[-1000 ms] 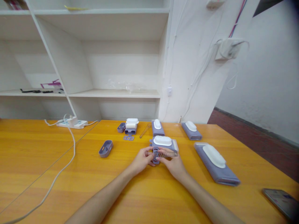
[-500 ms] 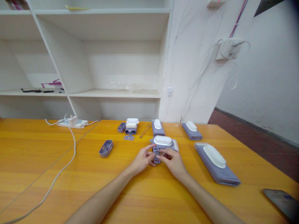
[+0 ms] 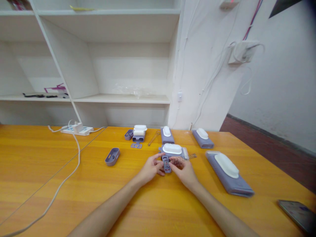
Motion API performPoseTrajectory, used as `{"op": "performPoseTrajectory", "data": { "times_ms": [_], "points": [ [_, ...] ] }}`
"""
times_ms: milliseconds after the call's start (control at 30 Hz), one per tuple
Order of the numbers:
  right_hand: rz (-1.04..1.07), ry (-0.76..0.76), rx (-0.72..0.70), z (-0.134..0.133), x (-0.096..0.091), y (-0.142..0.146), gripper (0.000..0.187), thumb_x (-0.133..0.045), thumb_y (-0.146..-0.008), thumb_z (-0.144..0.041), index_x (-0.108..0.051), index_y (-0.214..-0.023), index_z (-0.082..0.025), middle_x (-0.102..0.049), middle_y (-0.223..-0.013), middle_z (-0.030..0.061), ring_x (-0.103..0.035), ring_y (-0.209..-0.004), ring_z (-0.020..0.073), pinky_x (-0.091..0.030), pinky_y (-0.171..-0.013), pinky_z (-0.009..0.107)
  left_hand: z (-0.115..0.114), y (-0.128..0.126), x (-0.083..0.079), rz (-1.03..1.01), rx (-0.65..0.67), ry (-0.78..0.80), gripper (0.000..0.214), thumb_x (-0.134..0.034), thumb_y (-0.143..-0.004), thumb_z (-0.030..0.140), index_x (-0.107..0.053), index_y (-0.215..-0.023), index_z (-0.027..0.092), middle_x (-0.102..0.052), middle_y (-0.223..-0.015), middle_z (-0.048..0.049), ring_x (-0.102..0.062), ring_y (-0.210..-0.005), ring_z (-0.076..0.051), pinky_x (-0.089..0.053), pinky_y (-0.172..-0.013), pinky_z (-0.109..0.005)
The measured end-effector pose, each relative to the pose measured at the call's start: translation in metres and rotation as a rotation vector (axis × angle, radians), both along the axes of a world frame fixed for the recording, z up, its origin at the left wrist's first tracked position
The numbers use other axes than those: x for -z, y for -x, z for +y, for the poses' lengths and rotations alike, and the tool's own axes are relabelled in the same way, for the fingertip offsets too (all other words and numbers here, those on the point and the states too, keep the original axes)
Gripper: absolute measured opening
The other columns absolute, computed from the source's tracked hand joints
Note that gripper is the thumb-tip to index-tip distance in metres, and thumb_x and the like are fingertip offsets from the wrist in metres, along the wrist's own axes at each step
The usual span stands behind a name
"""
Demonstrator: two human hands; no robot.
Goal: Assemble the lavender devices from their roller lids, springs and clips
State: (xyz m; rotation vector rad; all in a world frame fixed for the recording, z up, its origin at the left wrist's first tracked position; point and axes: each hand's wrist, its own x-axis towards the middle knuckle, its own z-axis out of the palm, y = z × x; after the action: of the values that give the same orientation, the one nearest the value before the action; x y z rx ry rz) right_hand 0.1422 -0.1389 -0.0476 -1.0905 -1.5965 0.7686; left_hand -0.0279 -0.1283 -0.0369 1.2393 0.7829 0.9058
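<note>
My left hand [image 3: 151, 168] pinches a small grey-purple plastic plate with cut-outs [image 3: 166, 167] by its left side. The fingers of my right hand [image 3: 184, 172] are closed on a thin coil spring [image 3: 191, 156], whose free end sticks out to the right. My right fingertips meet the plate's right edge; the spring's near end is partly hidden by them. Just behind both hands lies a grey-purple part with a white bristled brush head [image 3: 172, 148].
Several grey-purple packs with white tops, one a large pack [image 3: 228, 172], lie right and behind. An open grey-purple shell [image 3: 112, 157] sits left. Farther back are a second spring [image 3: 153, 138] and a flat cut-out plate [image 3: 136, 145]. A phone [image 3: 298, 214] and a power strip [image 3: 77, 130] are also on the table.
The spring now extends out to the right past my right hand, where it was bunched at the fingers before. The plastic plate has tilted slightly in my left hand.
</note>
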Motion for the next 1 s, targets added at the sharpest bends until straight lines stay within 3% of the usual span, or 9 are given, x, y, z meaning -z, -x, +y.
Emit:
{"op": "performPoseTrajectory", "data": {
  "times_ms": [400, 1000],
  "points": [
    [0.123, 0.107, -0.057, 0.0021, 0.0012, -0.0001, 0.027, -0.069, -0.067, -0.035, -0.065, -0.085, -0.016, -0.067, -0.073, 0.0047, -0.063, -0.068, 0.0184, -0.052, -0.066, 0.033, 0.0002, 0.0009, -0.0003, 0.01, -0.014, -0.002, 0.076, -0.068, -0.068, 0.041, -0.038, -0.13, 0.01, -0.066, -0.071, -0.0057, -0.063, -0.057, -0.015, -0.051, -0.056, -0.027],
    [0.138, 0.107, -0.072, 0.0013, 0.0011, 0.0001, 0.028, -0.07, -0.066, -0.038, -0.066, -0.085, -0.016, -0.067, -0.073, 0.004, -0.062, -0.069, 0.0183, -0.052, -0.067, 0.033, 0.0, 0.004, 0.0008, -0.004, 0.012, -0.031, 0.074, -0.068, -0.069, 0.04, -0.04, -0.132, 0.012, -0.065, -0.072, -0.0064, -0.062, -0.058, -0.015, -0.05, -0.057, -0.027]
  ]
}}
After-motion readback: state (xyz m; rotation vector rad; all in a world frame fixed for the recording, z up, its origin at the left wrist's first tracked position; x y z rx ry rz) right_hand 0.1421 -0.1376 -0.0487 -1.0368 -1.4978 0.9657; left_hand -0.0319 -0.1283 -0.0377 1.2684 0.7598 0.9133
